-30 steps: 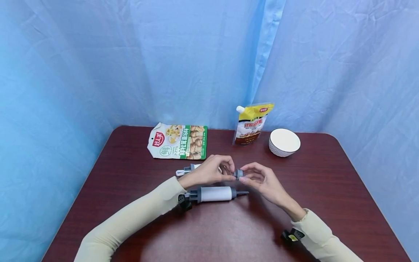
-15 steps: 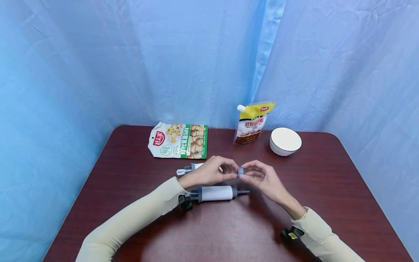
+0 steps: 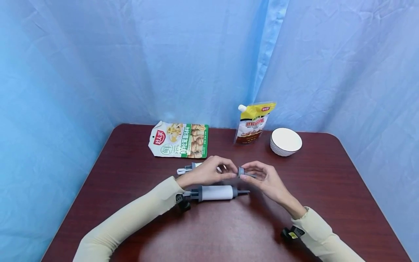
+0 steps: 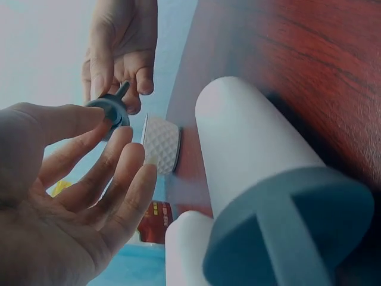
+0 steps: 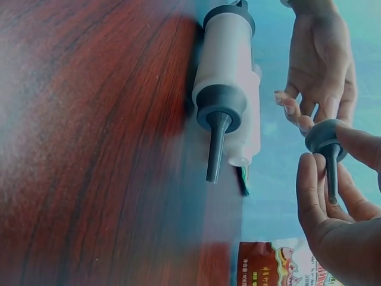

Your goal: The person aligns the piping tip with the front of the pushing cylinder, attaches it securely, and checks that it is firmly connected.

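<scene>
A grey nozzle cap (image 3: 241,171), with a flared rim and a thin spout, is held above the table between both hands. My right hand (image 3: 270,184) pinches it with thumb and fingers, the spout pointing right. From the other side, my left hand (image 3: 209,171) pinches the rim with thumb and index finger (image 4: 77,122), its other fingers loosely spread. Below the left hand lies a white and grey syringe-like tube (image 3: 217,193) with its grey nozzle (image 5: 217,146) fitted. A second such tube (image 3: 188,170) lies behind, mostly hidden by the left hand.
A green and white food packet (image 3: 178,140) lies at the back left of the dark red table (image 3: 327,182). A yellow, white and brown spouted pouch (image 3: 254,123) stands upright at the back, beside a white textured bowl (image 3: 286,142). Blue curtains (image 3: 183,65) hang behind.
The nozzle cap has shifted slightly right and turned, so its spout now shows pointing toward the right hand. Both hands stay nearly in place. The tubes, packet, pouch and bowl have not moved.
</scene>
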`<action>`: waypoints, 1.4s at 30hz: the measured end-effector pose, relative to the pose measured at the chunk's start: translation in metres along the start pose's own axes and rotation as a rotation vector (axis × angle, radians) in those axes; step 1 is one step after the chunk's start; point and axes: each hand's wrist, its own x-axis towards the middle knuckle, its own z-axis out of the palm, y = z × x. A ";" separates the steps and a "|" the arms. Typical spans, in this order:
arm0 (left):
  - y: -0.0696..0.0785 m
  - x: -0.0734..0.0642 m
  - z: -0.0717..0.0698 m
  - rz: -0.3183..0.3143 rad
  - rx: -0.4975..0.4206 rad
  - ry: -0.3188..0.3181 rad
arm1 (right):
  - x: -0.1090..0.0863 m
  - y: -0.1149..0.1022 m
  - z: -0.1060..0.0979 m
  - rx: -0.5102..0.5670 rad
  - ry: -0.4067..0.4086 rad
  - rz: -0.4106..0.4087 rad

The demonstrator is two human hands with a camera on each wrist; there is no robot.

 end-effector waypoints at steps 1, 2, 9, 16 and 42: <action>-0.001 -0.001 -0.001 -0.004 0.000 0.005 | 0.000 0.000 0.000 -0.001 0.000 0.001; -0.002 -0.002 -0.003 -0.008 0.004 0.011 | 0.000 0.000 0.000 -0.003 -0.002 0.001; -0.006 -0.013 -0.012 -0.049 0.141 0.088 | 0.001 0.004 -0.001 0.010 -0.007 0.000; -0.011 -0.027 -0.022 -0.099 0.263 0.178 | 0.001 0.008 -0.001 0.028 -0.009 0.003; -0.054 -0.059 -0.039 -0.236 0.424 0.252 | 0.001 0.015 -0.005 -0.014 -0.015 0.014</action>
